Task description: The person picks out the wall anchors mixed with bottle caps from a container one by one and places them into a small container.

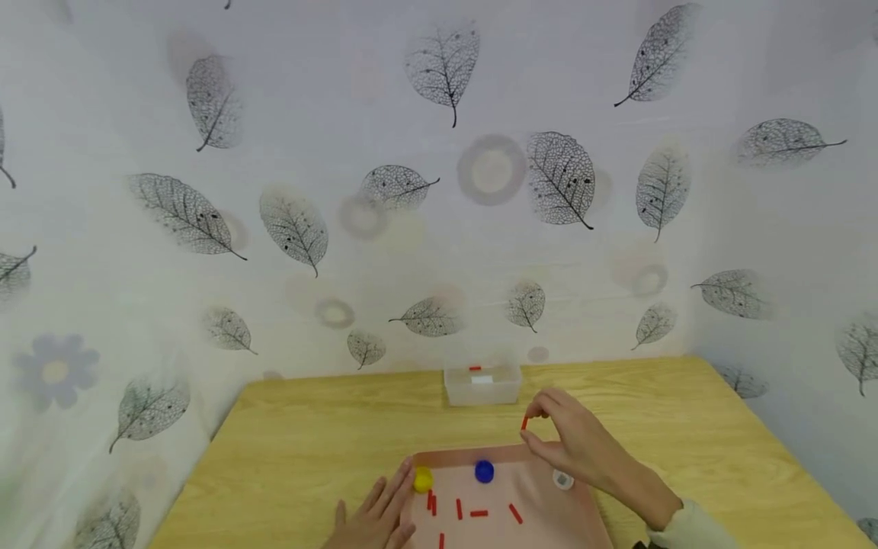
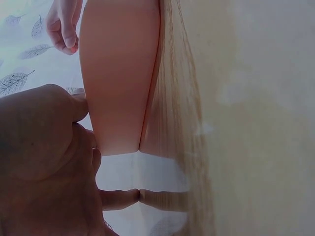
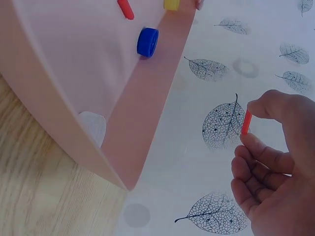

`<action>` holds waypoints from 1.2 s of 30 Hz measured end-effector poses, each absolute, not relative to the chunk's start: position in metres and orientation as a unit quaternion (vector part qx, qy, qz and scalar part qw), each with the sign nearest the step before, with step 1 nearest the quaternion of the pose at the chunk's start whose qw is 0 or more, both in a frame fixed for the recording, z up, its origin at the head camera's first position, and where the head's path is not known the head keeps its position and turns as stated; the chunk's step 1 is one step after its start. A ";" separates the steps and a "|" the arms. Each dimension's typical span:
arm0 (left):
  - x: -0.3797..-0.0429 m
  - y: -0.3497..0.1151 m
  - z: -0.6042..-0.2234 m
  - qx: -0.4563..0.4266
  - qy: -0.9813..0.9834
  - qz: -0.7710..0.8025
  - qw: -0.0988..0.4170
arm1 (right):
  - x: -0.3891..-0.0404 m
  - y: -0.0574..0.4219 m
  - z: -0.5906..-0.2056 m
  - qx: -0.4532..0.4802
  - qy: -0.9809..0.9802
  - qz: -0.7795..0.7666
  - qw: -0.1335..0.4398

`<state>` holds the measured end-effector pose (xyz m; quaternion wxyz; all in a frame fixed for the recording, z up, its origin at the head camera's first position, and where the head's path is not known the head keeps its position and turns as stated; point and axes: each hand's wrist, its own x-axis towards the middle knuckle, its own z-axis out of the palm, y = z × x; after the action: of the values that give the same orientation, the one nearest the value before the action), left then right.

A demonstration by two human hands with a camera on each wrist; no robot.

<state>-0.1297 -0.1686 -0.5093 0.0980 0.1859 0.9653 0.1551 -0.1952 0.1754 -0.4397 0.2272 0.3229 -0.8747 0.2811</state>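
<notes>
My right hand (image 1: 575, 438) is raised over the far right part of a pink tray (image 1: 549, 526). Between thumb and fingertip it pinches a small red stick (image 3: 246, 122) by its two ends. My left hand (image 1: 379, 515) rests at the tray's left edge with its fingers extended. Inside the tray lie several more red sticks (image 1: 479, 514), scattered on the floor. A yellow cap (image 1: 422, 479), a blue cap (image 1: 484, 471) and a white cap (image 1: 563, 479) sit along the tray's far side.
Beyond the tray, near the wall, stands a translucent plastic box (image 1: 482, 394) with a red stick visible in it. Everything stands on a wood-grain table (image 1: 309, 435). Leaf-patterned sheeting (image 1: 425, 259) hangs behind and at both sides.
</notes>
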 end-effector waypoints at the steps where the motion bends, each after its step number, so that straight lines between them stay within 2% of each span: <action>1: -0.130 -0.169 -0.510 0.185 0.966 0.155 0.098 | -0.197 0.175 -0.440 0.318 -0.877 0.278 0.227; 19: -0.130 -0.166 -0.508 0.172 0.964 0.165 0.117 | -0.231 0.169 -0.434 0.291 -0.896 0.267 0.205; 36: -0.131 -0.167 -0.510 0.179 0.965 0.158 0.106 | -0.274 0.152 -0.438 0.278 -0.892 0.266 0.238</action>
<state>-0.1308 -0.1667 -0.5095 0.1058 0.1790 0.9652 0.1584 -0.2743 0.1517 -0.4384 0.2378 0.2777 -0.8919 0.2661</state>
